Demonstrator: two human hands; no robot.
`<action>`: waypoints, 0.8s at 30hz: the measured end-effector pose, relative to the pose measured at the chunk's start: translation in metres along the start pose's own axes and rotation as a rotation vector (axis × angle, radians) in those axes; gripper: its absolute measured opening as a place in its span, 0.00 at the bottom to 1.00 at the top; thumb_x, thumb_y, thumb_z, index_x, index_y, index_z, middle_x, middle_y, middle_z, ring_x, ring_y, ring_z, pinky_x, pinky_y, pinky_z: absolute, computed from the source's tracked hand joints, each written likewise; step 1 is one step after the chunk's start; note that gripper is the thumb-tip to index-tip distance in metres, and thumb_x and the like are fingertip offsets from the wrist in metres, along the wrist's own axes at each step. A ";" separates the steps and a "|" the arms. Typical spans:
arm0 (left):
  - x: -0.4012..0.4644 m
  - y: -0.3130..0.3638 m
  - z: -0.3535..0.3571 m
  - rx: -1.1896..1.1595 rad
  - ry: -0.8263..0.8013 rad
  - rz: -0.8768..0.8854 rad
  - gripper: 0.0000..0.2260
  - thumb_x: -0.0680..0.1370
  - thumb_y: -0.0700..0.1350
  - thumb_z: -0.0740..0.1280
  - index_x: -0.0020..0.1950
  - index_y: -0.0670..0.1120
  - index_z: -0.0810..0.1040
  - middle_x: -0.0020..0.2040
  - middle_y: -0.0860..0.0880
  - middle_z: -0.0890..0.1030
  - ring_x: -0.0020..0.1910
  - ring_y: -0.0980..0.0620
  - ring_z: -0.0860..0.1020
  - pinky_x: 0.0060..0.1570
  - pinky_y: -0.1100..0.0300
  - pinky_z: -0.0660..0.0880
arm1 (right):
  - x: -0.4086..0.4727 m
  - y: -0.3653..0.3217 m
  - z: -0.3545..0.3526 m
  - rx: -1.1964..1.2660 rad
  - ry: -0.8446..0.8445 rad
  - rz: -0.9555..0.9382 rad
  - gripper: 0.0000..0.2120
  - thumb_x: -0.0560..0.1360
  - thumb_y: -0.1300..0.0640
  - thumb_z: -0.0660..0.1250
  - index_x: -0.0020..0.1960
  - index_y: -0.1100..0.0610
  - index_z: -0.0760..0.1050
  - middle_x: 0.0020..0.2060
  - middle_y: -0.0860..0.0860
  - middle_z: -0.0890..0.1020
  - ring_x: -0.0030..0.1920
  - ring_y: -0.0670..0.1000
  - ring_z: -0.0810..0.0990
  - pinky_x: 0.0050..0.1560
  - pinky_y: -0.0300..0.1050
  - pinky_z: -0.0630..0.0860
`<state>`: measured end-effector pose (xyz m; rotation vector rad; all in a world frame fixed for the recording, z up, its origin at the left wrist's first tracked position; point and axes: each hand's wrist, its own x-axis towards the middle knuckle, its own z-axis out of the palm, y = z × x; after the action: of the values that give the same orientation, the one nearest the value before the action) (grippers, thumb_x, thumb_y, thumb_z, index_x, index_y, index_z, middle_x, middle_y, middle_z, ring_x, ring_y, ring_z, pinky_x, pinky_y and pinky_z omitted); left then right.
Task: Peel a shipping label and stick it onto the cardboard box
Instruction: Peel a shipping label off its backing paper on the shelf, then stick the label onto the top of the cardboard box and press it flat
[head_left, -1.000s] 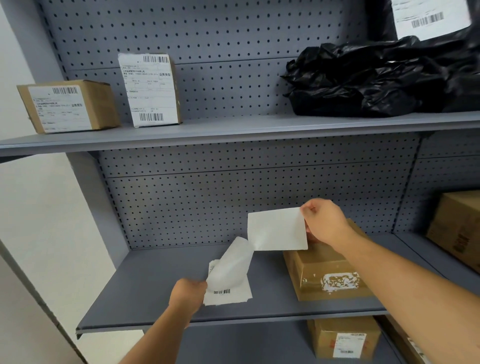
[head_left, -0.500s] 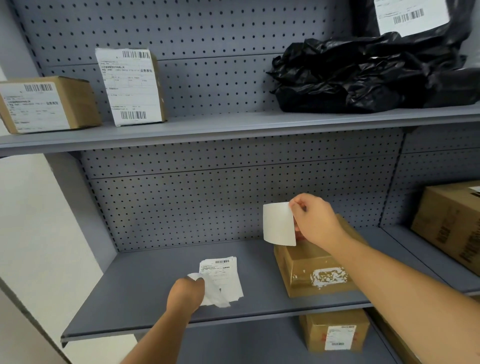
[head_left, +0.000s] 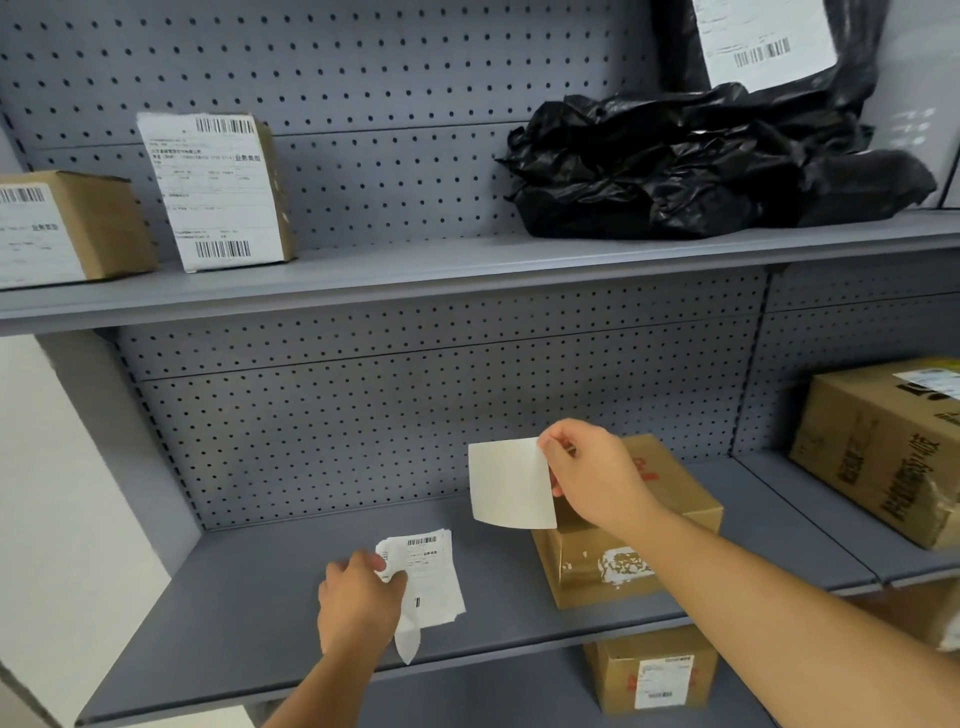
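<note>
My right hand (head_left: 597, 473) pinches a peeled white shipping label (head_left: 511, 483) by its right edge, blank side toward me, held upright just left of and above a small cardboard box (head_left: 623, 540) on the middle shelf. The box has torn white label residue on its front. My left hand (head_left: 358, 603) rests on the shelf to the left, gripping a curled backing paper (head_left: 408, 634) over a small stack of printed labels (head_left: 431, 577) lying flat.
The grey shelf (head_left: 249, 613) has a pegboard back. A larger carton (head_left: 883, 452) stands at the right. Two labelled boxes (head_left: 218, 192) and black plastic bags (head_left: 701, 166) sit on the upper shelf. Another labelled box (head_left: 654, 670) is below.
The label came free of its backing. My left hand lowered the backing onto the label stack on the shelf. My right hand turned the label upright near the box.
</note>
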<state>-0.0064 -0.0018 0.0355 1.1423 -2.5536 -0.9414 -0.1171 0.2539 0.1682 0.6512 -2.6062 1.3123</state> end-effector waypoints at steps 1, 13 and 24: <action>-0.001 0.004 -0.002 0.021 0.024 0.033 0.10 0.78 0.53 0.69 0.57 0.52 0.76 0.58 0.48 0.72 0.61 0.43 0.74 0.49 0.52 0.74 | -0.001 -0.001 0.000 0.008 -0.001 -0.001 0.09 0.84 0.53 0.61 0.51 0.52 0.79 0.43 0.46 0.85 0.38 0.46 0.84 0.33 0.34 0.79; -0.040 0.113 -0.029 -0.901 -0.422 -0.041 0.12 0.83 0.51 0.67 0.58 0.43 0.82 0.54 0.43 0.87 0.52 0.44 0.86 0.51 0.56 0.84 | -0.016 -0.008 0.017 -0.027 -0.004 -0.185 0.08 0.82 0.54 0.64 0.49 0.51 0.81 0.39 0.45 0.84 0.37 0.44 0.79 0.40 0.41 0.76; -0.039 0.129 -0.030 -1.082 -0.534 -0.116 0.11 0.83 0.38 0.63 0.62 0.39 0.82 0.54 0.39 0.88 0.54 0.39 0.86 0.59 0.42 0.82 | -0.039 -0.004 0.032 -0.016 -0.276 -0.332 0.12 0.77 0.47 0.65 0.55 0.45 0.85 0.53 0.37 0.84 0.57 0.42 0.76 0.61 0.36 0.71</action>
<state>-0.0451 0.0768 0.1423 0.7213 -1.6824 -2.4533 -0.0783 0.2388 0.1393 1.2789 -2.5515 1.1673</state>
